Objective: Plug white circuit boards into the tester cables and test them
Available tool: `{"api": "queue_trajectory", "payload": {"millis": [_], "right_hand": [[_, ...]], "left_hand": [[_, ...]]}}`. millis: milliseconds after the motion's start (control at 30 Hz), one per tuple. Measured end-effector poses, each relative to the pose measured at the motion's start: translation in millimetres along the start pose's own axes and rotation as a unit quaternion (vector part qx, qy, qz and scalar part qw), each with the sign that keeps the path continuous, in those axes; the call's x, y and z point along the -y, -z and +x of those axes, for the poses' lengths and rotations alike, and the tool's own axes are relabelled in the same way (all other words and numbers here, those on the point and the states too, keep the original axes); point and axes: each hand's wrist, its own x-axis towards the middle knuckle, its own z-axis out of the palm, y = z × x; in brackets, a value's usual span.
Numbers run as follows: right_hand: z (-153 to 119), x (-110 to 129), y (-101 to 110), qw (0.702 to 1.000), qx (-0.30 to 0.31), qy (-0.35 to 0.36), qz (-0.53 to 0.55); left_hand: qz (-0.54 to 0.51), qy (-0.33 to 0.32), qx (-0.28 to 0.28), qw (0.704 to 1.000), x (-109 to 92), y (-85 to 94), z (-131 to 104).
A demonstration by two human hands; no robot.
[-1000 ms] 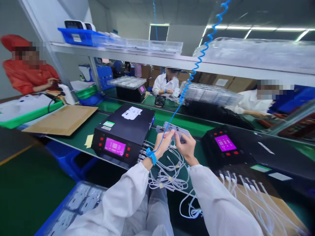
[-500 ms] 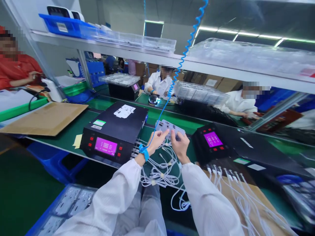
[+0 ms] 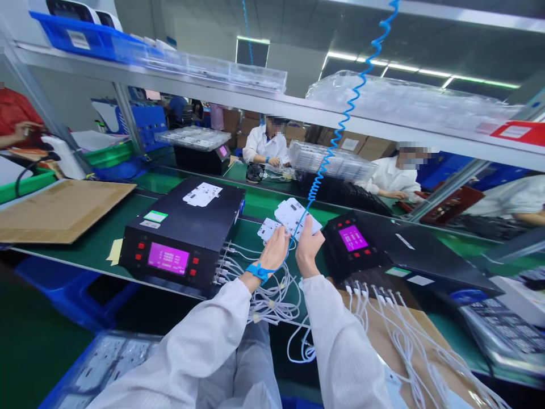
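Observation:
My right hand (image 3: 309, 248) is closed on the edge of a white circuit board (image 3: 293, 212), which is tilted with its dark-marked face up. In my left hand (image 3: 275, 250), the fingers pinch near a smaller white board piece (image 3: 268, 228) just left of the larger one. Whether the two pieces touch behind my fingers I cannot tell. A blue strap (image 3: 259, 272) circles my left wrist, and a blue coiled cord (image 3: 327, 159) passes in front of the boards. Below my hands lies a tangle of white cables (image 3: 272, 304).
A black box with a pink screen (image 3: 169, 258) stands on the left, another black box (image 3: 353, 238) on the right. Cardboard (image 3: 63, 207) lies far left. A blue tray of boards (image 3: 114, 363) sits low left. Co-workers (image 3: 266, 145) sit across the bench under a shelf (image 3: 213, 102).
The board has turned from edge-on to face up, and a smaller piece now shows at its left by my left hand. The camera view has shifted right.

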Motion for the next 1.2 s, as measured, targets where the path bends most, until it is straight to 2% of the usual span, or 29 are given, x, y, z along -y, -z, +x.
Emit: {"api": "queue_trajectory", "payload": {"millis": [67, 233, 333, 433, 533, 633, 700, 800, 900, 1033, 1200], "right_hand": [[2.6, -4.6, -2.2, 0.999, -0.006, -0.027, 0.034], [6.3, -8.9, -7.7, 0.992, -0.037, -0.033, 0.118], [21.1, -12.0, -8.0, 0.984, -0.053, -0.062, 0.159], [44.0, -19.9, -2.7, 0.981, -0.038, -0.125, 0.147], [62.9, -34.2, 6.9, 0.976, -0.007, -0.181, 0.123], [71.6, -53.6, 16.2, 0.970, 0.028, -0.220, 0.095], [73.1, -67.2, 20.4, 0.968, 0.049, -0.233, 0.075], [73.8, -85.0, 24.6, 0.972, 0.059, -0.224, 0.042], [75.7, -96.7, 30.0, 0.981, 0.058, -0.186, -0.003], [81.3, -103.7, 41.7, 0.988, 0.061, -0.119, -0.078], [93.8, -100.4, 50.3, 0.984, 0.084, -0.063, -0.144]], "left_hand": [[0.018, -0.006, 0.010, 1.000, -1.9, -1.5, -1.6], [0.059, -0.003, 0.040, 0.997, -7.5, 5.0, -3.8], [0.078, 0.015, 0.041, 0.996, -6.0, 12.9, -4.9], [0.111, 0.088, 0.003, 0.990, 1.3, 26.2, -7.0], [0.157, 0.174, -0.032, 0.972, 9.9, 45.4, -11.7], [0.180, 0.220, -0.024, 0.958, 13.8, 60.9, -17.4], [0.171, 0.235, -0.007, 0.957, 12.9, 63.1, -17.0], [0.110, 0.236, 0.018, 0.965, 10.2, 50.0, -0.9], [-0.002, 0.255, 0.033, 0.966, 12.5, 23.8, 32.1], [-0.159, 0.337, 0.012, 0.928, 27.6, -5.6, 70.5], [-0.292, 0.388, -0.044, 0.873, 45.3, -14.9, 85.7]]}}
